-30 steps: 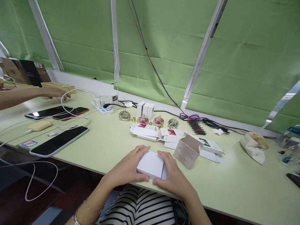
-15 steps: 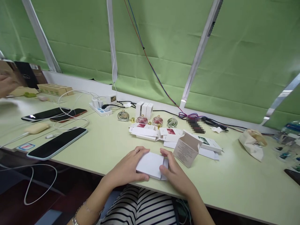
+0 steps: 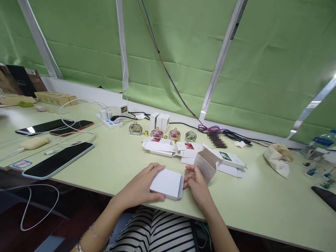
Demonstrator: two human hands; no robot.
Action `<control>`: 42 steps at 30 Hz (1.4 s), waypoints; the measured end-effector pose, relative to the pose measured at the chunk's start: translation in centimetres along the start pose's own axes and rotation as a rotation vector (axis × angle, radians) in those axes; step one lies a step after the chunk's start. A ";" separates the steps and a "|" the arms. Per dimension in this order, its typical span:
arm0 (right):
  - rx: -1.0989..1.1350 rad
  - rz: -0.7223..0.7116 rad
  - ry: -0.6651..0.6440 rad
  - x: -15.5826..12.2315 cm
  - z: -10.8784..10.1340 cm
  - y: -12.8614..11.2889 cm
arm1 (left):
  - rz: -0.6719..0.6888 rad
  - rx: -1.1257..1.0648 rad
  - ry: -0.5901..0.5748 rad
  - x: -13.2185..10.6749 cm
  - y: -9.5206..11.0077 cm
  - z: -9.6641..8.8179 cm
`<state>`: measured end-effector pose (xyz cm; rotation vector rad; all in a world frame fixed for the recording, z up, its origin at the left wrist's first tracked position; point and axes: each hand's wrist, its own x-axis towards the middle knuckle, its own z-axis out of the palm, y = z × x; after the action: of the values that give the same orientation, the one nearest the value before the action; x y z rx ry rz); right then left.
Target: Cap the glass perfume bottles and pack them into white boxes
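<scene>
A flat white box (image 3: 166, 183) lies near the table's front edge, an end flap sticking out on its right. My left hand (image 3: 143, 185) grips its left side, thumb along the front and fingers at the back. My right hand (image 3: 196, 187) is just right of the flap, fingers partly bent and apart, holding nothing. Behind it stands a grey-brown printed box (image 3: 206, 166) with a flap raised. Farther back lie opened white cartons, among them one with a red picture (image 3: 190, 148) and one with a green picture (image 3: 231, 159).
Round glass bottles with stoppers, one of them green (image 3: 190, 135), stand in a row behind the cartons, near small gold caps (image 3: 146, 133). Small white boxes (image 3: 159, 121), a power strip (image 3: 110, 122) and cables are at the back. Phones (image 3: 59, 161) lie left; a cloth pouch (image 3: 278, 159) is right.
My right hand has come off the white box's right end and moved slightly right, exposing the flap. My left hand keeps its hold. The other person's hand at far left has mostly left view.
</scene>
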<state>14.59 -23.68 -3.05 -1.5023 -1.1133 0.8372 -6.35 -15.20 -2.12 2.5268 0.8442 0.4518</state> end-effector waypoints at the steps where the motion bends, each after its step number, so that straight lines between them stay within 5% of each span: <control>1: 0.011 0.004 -0.012 0.0 0.1 0.0 | 0.000 0.001 0.002 0.0 0.0 0.0; 7: 0.060 -0.009 -0.075 -0.4 0.2 -0.4 | 0.007 -0.003 0.013 -0.1 -0.1 0.1; 14: -0.018 -0.011 -0.321 -1.4 -0.5 -1.2 | -0.004 -0.020 0.037 -0.1 -0.2 0.2; 34: -0.304 -0.140 -0.290 -1.5 0.4 -1.5 | 0.015 -0.063 0.074 -0.3 -0.5 0.3; 42: -0.705 -0.157 -0.337 -2.7 1.2 -2.8 | 0.016 -0.070 0.060 -0.4 -0.3 0.3</control>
<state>11.97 -25.70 -0.71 -1.8385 -1.8888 0.6255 -6.67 -15.30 -2.57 2.4678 0.8164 0.5550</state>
